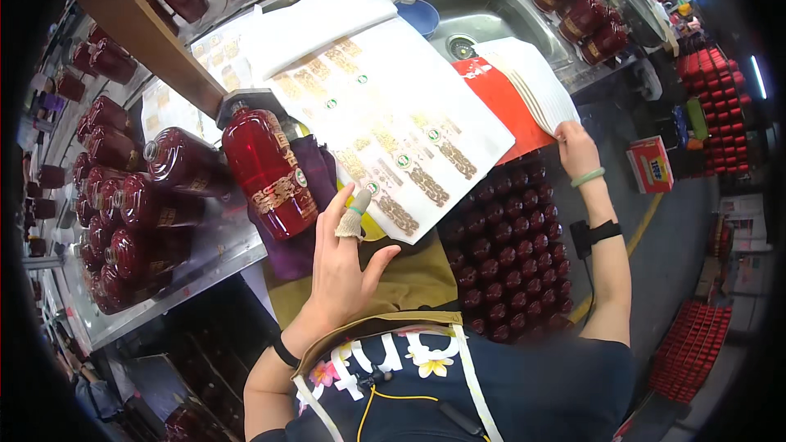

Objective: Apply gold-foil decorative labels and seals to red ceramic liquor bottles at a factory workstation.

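Observation:
My left hand (337, 258) is open, fingers stretched and thumb apart, a cloth finger cover on one finger. It is beside a deep red glass bottle (270, 172) with gold patterned decals, which lies tilted on a purple cloth (286, 255). Right of that hand lies a white decal sheet (417, 102) printed with gold lettering-like blocks and small green round marks. My right hand (578, 151), a green bangle on its wrist, pinches the near corner of a fanned stack of white sheets (532, 74). A red sheet (503, 106) lies against that stack.
Several red bottles (147, 188) crowd the left of the metal table, and more (573, 8) stand at the back right. A steel sink (491, 20) with a blue bowl (419, 18) is behind the sheets. Rows of red bottles (512, 254) stand below. A wooden post (151, 33) rises at left.

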The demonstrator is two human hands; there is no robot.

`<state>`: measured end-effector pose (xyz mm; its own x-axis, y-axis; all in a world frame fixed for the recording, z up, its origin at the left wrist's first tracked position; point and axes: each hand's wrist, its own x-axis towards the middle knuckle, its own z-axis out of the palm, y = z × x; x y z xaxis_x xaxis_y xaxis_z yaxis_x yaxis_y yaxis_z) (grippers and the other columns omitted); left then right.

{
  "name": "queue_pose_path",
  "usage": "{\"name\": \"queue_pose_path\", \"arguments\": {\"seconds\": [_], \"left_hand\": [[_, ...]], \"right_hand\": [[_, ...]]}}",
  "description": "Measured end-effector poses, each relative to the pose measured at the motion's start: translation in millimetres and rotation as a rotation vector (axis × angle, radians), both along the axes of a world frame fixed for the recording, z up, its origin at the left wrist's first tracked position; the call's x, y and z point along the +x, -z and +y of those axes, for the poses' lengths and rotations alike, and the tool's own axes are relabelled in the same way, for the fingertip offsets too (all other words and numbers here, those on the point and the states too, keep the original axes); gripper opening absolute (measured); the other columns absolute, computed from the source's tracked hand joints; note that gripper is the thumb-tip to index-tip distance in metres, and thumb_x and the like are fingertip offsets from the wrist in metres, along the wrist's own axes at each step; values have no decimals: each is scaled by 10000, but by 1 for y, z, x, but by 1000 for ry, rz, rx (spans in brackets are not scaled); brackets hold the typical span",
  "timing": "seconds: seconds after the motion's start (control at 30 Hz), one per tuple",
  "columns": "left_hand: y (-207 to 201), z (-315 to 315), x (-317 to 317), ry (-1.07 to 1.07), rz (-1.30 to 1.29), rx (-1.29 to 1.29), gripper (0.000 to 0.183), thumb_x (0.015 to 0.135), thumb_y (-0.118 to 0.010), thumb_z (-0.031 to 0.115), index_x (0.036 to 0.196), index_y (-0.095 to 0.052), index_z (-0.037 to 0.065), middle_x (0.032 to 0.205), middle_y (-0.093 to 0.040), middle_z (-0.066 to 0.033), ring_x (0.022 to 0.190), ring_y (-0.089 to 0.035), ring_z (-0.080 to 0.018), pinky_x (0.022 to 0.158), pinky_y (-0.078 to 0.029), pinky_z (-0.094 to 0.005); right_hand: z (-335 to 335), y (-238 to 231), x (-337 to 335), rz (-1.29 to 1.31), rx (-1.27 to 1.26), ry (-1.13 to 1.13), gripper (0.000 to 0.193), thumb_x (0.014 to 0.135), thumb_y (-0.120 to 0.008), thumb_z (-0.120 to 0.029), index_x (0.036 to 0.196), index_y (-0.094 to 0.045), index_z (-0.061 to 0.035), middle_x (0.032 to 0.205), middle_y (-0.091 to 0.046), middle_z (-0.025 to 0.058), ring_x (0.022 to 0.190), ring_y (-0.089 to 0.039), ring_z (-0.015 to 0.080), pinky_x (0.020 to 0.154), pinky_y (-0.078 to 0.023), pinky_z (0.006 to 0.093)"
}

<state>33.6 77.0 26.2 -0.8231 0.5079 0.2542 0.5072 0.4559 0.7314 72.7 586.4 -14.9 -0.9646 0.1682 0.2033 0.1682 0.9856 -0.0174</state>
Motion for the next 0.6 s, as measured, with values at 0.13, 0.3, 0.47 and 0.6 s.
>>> {"name": "queue_pose_path", "arguments": {"seconds": [0.13,0.3,0.47,0.6], "left_hand": [[0,1,-5,15,61,19,825,842,-886,160,1522,-480,-70,1615,-407,-214,1260,-536,-386,973,-524,-433],[-1,-3,-4,-10,26,53,796,847,-882,150,1502,-498,-88,1634,-384,-216,1251,-541,-366,962,-524,-415],[3,-9,-1,-6,22,31,784,852,-879,150,1495,-500,-92,1631,-386,-214,1257,-553,-361,978,-527,-411],[4,-15,0,-2,22,35,767,848,-883,157,1476,-517,-90,1621,-404,-216,1261,-567,-357,985,-533,-417]], "right_hand": [[-9,-36,-19,174,-314,89,83,922,-692,-29,987,-655,8,849,-677,198,748,-679,356,679,-518,411],[-81,-64,-29,371,-359,-87,119,957,-694,-74,1023,-677,23,784,-639,140,630,-571,207,616,-451,354],[-159,-34,-1,219,-348,-342,147,879,-728,21,991,-639,-13,862,-617,167,773,-650,358,694,-516,428],[-184,-32,15,-68,-294,-353,260,822,-771,-15,1050,-650,-41,951,-649,138,858,-668,366,753,-539,447]]}}
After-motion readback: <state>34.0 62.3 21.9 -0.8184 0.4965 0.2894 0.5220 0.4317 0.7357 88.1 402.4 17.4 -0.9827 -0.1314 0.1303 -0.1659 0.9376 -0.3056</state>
